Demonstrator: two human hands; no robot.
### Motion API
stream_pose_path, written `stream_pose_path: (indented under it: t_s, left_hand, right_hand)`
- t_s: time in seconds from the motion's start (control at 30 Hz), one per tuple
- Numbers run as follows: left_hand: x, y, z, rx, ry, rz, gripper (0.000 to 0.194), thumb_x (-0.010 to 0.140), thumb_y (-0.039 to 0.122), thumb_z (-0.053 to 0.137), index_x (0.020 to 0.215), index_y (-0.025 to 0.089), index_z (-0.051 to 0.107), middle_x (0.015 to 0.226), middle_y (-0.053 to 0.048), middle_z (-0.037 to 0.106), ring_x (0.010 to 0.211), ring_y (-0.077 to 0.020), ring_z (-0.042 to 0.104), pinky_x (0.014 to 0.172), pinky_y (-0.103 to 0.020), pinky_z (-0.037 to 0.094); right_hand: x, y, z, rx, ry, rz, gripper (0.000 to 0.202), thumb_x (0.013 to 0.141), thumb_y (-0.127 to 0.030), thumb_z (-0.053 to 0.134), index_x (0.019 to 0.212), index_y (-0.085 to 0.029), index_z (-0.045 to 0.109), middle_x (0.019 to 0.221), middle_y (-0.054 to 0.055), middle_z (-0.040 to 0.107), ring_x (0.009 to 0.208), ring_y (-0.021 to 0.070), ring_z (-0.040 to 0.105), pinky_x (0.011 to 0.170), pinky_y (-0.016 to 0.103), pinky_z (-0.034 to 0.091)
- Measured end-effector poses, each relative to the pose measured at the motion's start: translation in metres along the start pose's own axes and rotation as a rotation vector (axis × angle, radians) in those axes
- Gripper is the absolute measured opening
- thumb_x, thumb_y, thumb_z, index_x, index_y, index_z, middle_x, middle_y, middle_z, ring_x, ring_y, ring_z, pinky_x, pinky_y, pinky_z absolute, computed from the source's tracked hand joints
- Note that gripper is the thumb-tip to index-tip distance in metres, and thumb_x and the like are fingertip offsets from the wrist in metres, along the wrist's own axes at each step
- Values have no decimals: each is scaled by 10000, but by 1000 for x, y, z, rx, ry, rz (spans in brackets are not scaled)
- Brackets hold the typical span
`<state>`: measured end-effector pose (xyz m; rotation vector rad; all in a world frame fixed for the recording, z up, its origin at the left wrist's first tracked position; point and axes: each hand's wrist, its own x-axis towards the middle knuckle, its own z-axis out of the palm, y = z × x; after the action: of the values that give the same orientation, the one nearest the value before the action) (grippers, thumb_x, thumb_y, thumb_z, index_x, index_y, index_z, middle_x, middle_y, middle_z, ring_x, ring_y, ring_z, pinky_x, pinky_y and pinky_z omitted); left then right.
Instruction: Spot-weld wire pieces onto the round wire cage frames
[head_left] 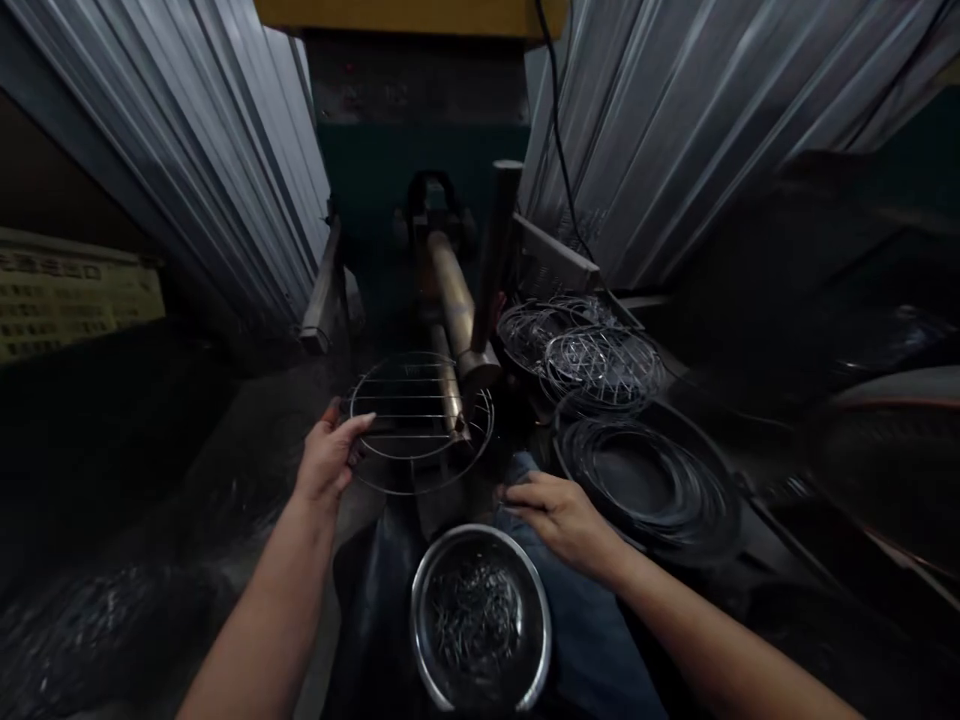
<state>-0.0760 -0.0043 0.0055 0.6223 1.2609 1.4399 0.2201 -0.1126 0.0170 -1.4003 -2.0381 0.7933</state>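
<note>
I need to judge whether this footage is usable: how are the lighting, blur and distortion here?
Head view: dim overall, both sides nearly black. Light falls mainly on the round wire rack held by the left hand, and glints off the steel bowl rim near the right hand. The corrugated metal sheets fan outward, a wide-angle warp. Dark right edge looks smeared.

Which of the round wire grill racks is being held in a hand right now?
The round wire rack at the centre, gripped at its left rim by the left hand. The other racks lie piled to the right, untouched.
</note>
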Motion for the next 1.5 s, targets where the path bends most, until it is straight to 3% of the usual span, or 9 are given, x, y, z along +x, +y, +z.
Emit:
stream_pose_path:
  t_s: [0.1,0.2,0.43,0.63,0.87,0.93,1.07,1.27,1.5]
  left_hand:
    - [-6,-1,6,-37,93,5,509,442,130,816,908,145,610,674,7,639,505,-123,586,454,-214,466]
    - [-17,-2,11,-99,129,103,479,393,112,813,830,136,616,693,12,644,520,-111,580,462,-209,476]
    - [-36,-14,28,-124,132,114,472,406,150,822,838,145,633,692,23,638,505,-101,555,435,-204,455]
    - [-30,-12,26,-124,116,140,546,386,127,827,900,158,645,715,40,627,499,-89,540,424,-197,436]
    - [-23,-12,25,-116,114,131,522,411,162,829,896,159,636,726,32,614,519,-87,537,425,-187,409]
    - [-21,-11,25,-118,102,133,517,420,164,826,902,164,637,736,33,611,528,-84,534,431,-182,403]
    - [-20,-9,24,-111,65,127,487,441,185,817,894,161,641,765,27,612,553,-78,536,457,-175,401]
    - [-20,-12,28,-81,53,144,461,449,190,817,880,149,658,739,21,611,509,-72,508,438,-184,395]
    - [-9,-14,26,-103,19,144,430,453,174,821,853,147,664,729,14,612,507,-75,519,408,-170,392]
  right_hand:
    - [-11,8,-7,14,13,-6,190,839,-178,569,826,-187,758,728,40,648,697,148,615,663,246,453]
    - [-2,6,-8,123,102,-41,155,818,-208,604,809,-208,759,763,36,663,732,150,628,695,247,469]
    - [47,0,32,461,349,56,149,776,-236,623,817,-218,765,696,12,673,638,146,624,647,252,501]
    - [55,1,43,557,314,210,161,742,-265,632,795,-193,766,620,1,676,538,141,603,535,244,477]
    - [59,-17,54,741,384,282,210,731,-297,648,857,-166,753,676,24,693,503,141,620,448,230,456]
    - [51,-21,55,730,415,224,170,746,-294,658,830,-174,745,683,23,684,534,141,628,491,240,487]
    - [38,-21,52,627,446,-7,115,800,-280,652,804,-206,740,755,32,699,745,163,670,739,284,542]
    - [56,-13,53,709,429,283,199,723,-307,674,821,-152,749,588,5,650,486,130,583,454,229,448]
    - [64,-18,55,824,479,307,224,680,-316,691,815,-146,744,663,22,696,499,125,607,435,210,449]
